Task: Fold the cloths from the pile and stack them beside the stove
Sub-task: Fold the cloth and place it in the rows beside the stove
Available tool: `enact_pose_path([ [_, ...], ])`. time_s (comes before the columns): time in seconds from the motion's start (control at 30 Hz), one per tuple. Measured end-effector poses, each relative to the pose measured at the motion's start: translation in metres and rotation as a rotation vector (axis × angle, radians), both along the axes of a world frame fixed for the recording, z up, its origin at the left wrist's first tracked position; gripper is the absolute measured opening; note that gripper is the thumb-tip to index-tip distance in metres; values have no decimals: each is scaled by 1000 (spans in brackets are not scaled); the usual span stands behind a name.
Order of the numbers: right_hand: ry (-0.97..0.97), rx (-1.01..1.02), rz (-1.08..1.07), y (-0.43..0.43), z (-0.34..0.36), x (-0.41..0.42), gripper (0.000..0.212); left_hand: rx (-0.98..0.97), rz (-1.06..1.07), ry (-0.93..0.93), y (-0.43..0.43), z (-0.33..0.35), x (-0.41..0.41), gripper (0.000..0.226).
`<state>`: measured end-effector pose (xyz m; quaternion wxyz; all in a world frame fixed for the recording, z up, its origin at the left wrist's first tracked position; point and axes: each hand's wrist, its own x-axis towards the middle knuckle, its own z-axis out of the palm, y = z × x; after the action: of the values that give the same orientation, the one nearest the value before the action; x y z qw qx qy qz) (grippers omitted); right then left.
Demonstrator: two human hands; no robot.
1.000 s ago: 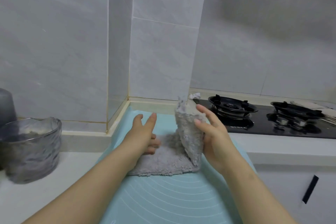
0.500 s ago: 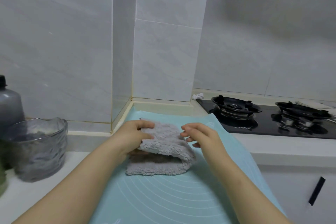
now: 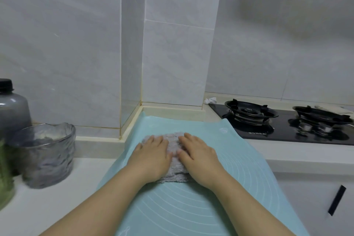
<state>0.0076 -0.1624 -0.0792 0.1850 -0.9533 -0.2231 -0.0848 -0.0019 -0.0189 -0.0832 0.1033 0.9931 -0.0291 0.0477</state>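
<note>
Lowered flat, left hand [image 3: 151, 159], right hand [image 3: 200, 159] press cloth [image 3: 174, 137].

Left hand [image 3: 152, 159] and right hand [image 3: 199, 157] lie flat, palms down, side by side, fingers straight.

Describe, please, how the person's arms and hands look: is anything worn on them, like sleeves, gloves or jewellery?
Nothing is worn on them. The left hand and the right hand have no gloves, and no ring shows on the fingers in view. The left forearm and the right forearm show no sleeve, watch or bracelet down to the picture's lower edge. No tattoo or marking is visible.
</note>
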Motion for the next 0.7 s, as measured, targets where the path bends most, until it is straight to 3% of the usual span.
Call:
enact_pose_path([
  [0.13,179,-77,5,-2,-9,3,50,24,25,110,9,-8,3,53],
  [0.37,211,-117,-29,4,-14,-1,52,10,13,80,9,-18,1,52],
  [0.43,206,-12,-30,1,-12,-4,49,5,13,32,8,-19,-2,51],
  [0.57,197,462,-86,-5,-9,-10,38,-49,43,-123,6,-22,-9,58],
  [0.63,152,500,-194,-7,-11,-9,43,-81,77,-188,5,-22,-14,56],
  [0.7,130,414,-252,-6,-15,-7,35,-59,163,-200,3,-20,-18,47],
])
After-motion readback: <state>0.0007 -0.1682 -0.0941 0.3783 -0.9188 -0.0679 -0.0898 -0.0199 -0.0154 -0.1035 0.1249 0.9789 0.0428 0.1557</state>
